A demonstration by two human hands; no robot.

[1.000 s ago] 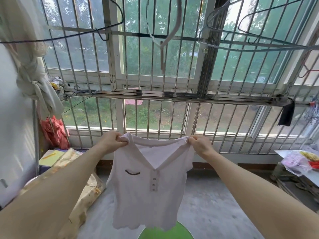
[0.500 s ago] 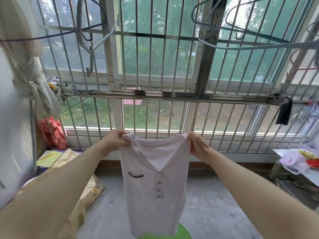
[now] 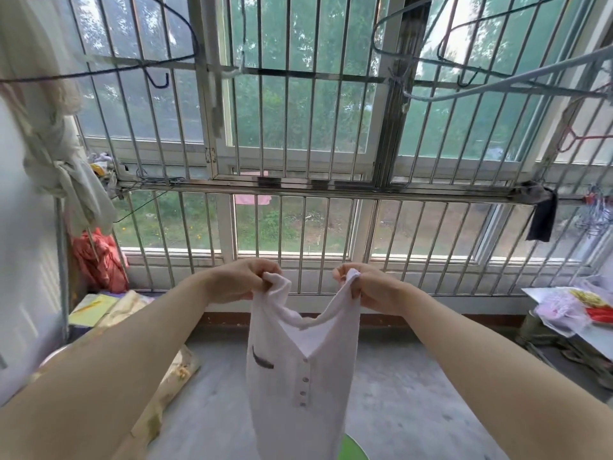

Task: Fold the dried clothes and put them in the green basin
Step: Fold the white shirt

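Observation:
A pale pink buttoned top (image 3: 300, 376) hangs in the air in front of me, narrowed lengthwise, with its neckline sagging between my hands. My left hand (image 3: 242, 280) pinches its left shoulder and my right hand (image 3: 368, 287) pinches its right shoulder, both at the same height in front of the barred window. A sliver of the green basin (image 3: 352, 449) shows on the floor at the bottom edge, mostly hidden behind the top.
Empty wire hangers (image 3: 464, 51) dangle from a line overhead. A patterned bundle (image 3: 159, 386) and red cloth (image 3: 99, 260) lie at the left wall. A low table with bags (image 3: 577, 310) stands at the right. Grey concrete floor (image 3: 404, 393) spreads below.
My hands have come closer together, so the top has gone from spread flat to narrowed and slack at the neckline. The view has tilted slightly.

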